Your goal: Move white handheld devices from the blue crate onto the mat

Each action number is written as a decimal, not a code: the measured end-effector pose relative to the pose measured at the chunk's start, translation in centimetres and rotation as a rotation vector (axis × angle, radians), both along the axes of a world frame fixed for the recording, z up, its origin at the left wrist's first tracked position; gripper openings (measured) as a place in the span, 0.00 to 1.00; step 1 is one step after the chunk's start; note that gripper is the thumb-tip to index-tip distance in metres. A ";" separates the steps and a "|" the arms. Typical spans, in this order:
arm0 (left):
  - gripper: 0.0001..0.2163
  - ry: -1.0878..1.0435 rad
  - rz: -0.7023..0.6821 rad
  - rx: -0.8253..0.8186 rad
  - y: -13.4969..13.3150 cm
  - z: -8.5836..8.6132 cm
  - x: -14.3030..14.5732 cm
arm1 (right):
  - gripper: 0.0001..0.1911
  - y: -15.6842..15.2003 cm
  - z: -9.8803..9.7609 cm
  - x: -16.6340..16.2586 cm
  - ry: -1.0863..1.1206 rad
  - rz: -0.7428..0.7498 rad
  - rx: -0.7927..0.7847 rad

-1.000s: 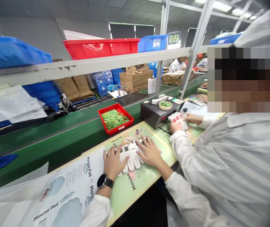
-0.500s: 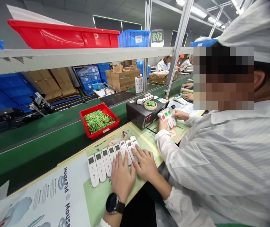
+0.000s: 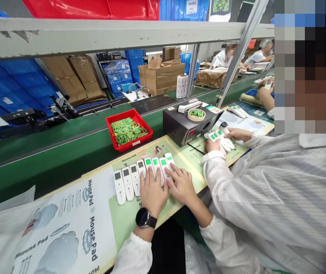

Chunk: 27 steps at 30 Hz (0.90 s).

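Observation:
A row of several white handheld devices (image 3: 128, 179) lies on a green printed mouse pad mat (image 3: 128, 224). The three at the right end show green screens, and those at the left show grey ones. My left hand (image 3: 151, 191), with a black watch on its wrist, lies flat over the lower ends of the middle devices. My right hand (image 3: 181, 184) rests beside it, fingers stretched onto the rightmost devices. Neither hand grips anything.
A red tray (image 3: 147, 129) of green batteries sits on the green conveyor belt (image 3: 51, 152). To its right stands a black box (image 3: 184, 127) with a roll of tape on top. A co-worker's hands (image 3: 221, 140) hold more white devices at my right. A shelf rail runs overhead.
Three device screens have turned from grey to green. My hands stay flat on the row, and my view has dropped lower and shifted.

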<state>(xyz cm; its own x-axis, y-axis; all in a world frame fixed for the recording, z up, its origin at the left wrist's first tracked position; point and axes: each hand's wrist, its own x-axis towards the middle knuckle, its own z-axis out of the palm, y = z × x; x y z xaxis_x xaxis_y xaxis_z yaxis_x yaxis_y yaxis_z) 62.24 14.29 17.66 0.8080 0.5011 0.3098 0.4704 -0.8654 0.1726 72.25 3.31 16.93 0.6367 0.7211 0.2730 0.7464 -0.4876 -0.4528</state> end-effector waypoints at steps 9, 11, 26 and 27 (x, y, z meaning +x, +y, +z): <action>0.25 -0.095 -0.007 -0.022 0.6 0.7 -4.2 | 0.26 0.4 -0.2 -2.8 -0.100 0.024 0.015; 0.24 -0.156 0.140 0.031 1.3 0.9 -6.6 | 0.26 1.5 0.4 -4.1 -0.090 0.105 0.010; 0.24 -0.035 0.259 0.051 4.7 -0.3 -10.6 | 0.27 7.3 0.4 -8.3 -0.052 0.206 -0.002; 0.23 -0.016 0.265 0.064 4.9 0.0 -10.5 | 0.26 7.5 0.5 -8.4 -0.056 0.199 -0.007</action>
